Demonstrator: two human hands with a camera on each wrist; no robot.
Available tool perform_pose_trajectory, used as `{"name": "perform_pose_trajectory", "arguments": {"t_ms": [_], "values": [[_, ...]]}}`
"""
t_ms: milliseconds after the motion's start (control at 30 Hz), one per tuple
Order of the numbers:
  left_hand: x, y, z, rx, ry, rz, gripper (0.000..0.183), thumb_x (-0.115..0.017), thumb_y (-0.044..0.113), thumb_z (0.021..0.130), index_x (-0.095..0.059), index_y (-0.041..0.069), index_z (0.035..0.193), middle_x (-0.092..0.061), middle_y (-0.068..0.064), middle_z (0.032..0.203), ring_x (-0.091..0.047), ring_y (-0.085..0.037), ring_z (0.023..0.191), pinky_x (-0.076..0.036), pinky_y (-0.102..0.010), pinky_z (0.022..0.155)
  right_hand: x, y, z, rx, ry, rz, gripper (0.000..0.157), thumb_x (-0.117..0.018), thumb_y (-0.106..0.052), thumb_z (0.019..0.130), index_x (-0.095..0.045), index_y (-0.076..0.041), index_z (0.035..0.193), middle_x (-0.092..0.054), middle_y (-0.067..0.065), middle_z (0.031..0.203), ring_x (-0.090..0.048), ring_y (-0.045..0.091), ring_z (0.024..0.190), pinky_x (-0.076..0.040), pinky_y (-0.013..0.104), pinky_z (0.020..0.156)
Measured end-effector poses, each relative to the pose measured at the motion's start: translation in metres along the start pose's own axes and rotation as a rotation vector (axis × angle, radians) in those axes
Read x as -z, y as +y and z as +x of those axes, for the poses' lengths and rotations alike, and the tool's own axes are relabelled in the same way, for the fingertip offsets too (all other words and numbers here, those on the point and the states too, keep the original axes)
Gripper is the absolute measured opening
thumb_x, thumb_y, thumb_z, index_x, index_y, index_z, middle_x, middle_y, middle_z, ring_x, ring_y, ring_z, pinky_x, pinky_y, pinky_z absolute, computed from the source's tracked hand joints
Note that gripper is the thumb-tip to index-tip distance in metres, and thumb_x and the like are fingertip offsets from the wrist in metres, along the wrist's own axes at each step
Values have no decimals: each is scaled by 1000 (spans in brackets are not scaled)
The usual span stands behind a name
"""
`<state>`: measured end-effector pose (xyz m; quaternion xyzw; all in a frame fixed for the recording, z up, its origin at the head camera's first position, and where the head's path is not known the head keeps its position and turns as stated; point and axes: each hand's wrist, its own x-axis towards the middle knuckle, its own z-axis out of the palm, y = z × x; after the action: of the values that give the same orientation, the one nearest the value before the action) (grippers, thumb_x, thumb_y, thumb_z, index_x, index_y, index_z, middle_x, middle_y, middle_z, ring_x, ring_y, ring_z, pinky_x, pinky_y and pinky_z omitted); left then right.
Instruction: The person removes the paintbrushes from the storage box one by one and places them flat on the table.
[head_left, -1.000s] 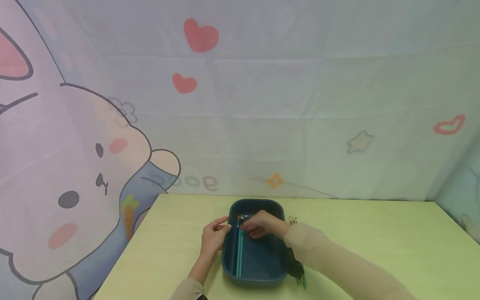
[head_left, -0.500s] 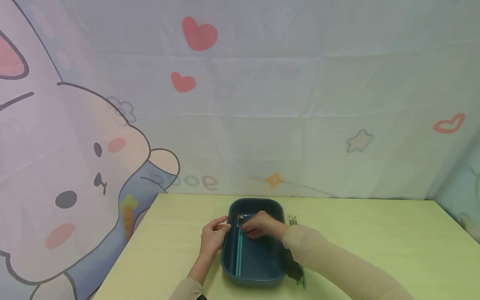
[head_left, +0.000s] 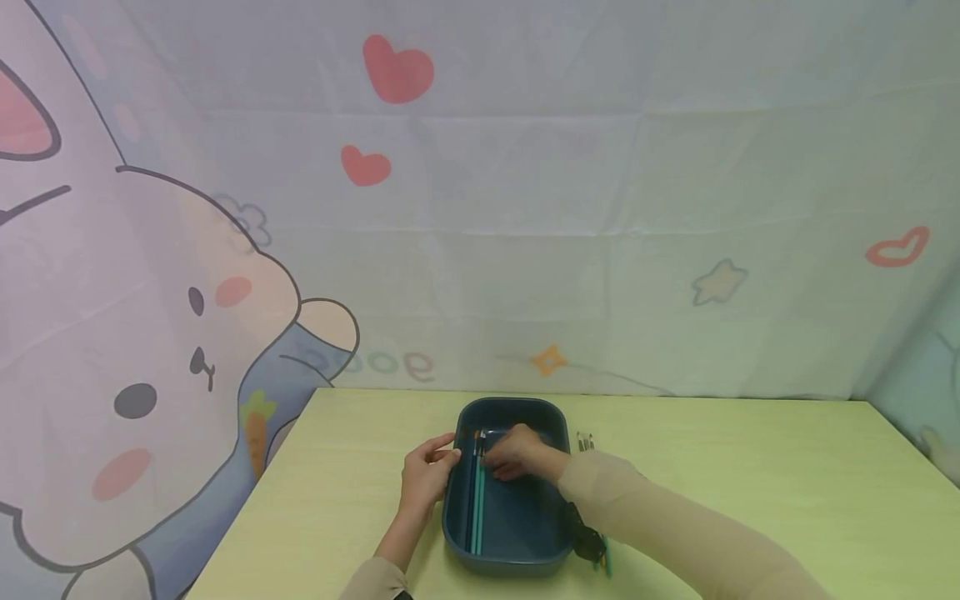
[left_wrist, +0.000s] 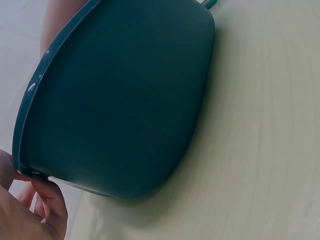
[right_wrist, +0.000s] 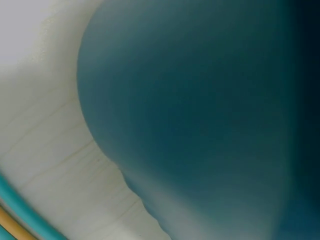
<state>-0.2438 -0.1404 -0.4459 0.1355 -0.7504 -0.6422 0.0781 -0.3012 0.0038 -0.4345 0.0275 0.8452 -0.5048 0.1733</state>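
A dark blue plastic tub (head_left: 517,569) with rounded corners stands on the table. Along its left inner side lie several slim paintbrushes (head_left: 478,508) with teal handles, bristles toward the far end. My left hand (head_left: 426,477) pinches the tub's left rim; the left wrist view shows thumb and fingers (left_wrist: 50,200) at that rim. My right hand (head_left: 521,454) reaches into the tub, its bent fingertips right at the brushes' bristle ends. I cannot tell whether they hold a brush. The right wrist view shows mostly the tub's blurred outer wall (right_wrist: 175,115), with no fingers visible.
More paintbrushes (head_left: 586,442) lie on the table just right of the tub, partly hidden under the right sleeve (head_left: 645,517). The pale yellow table (head_left: 750,475) meets a printed cloth backdrop (head_left: 525,275) at its far edge.
My right hand has shifted slightly right and toward me beside the brush ends. The left hand stays at the rim, and the tub and brushes lie about as before.
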Motion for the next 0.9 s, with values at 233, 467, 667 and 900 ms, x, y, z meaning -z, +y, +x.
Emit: {"name": "perform_pose_trajectory", "arguments": {"t_ms": [233,467,667,900], "values": [[0,1,-1,-1,2,-1,32,-63,7,89,-64,-1,120,-61,-12,93,-57,-15,76,-52,-25,55,-1,1,-2,39,15,-47,10,-74,-1,73,-70,3,82,-70,12,73,-69,19,62,-58,31,59],[0,0,0,-3,3,2,32,-64,7,88,-65,-1,119,-63,-12,93,-60,-15,76,-54,-27,56,-2,1,-4,60,24,-68,15,-76,-2,72,-69,3,84,-69,12,74,-69,19,62,-57,30,59],[0,-1,1,-3,10,8,32,-64,8,88,-65,-1,118,-63,-13,93,-59,-16,76,-53,-27,56,-2,1,-7,75,30,-75,16,-75,-2,72,-68,4,85,-68,13,76,-69,19,63,-58,30,59],[0,-1,1,-2,11,6,31,-65,8,88,-66,0,118,-64,-13,93,-61,-18,78,-53,-28,57,-2,3,-4,75,31,-70,16,-76,-1,70,-68,4,83,-68,12,73,-69,19,61,-58,30,59]]}}
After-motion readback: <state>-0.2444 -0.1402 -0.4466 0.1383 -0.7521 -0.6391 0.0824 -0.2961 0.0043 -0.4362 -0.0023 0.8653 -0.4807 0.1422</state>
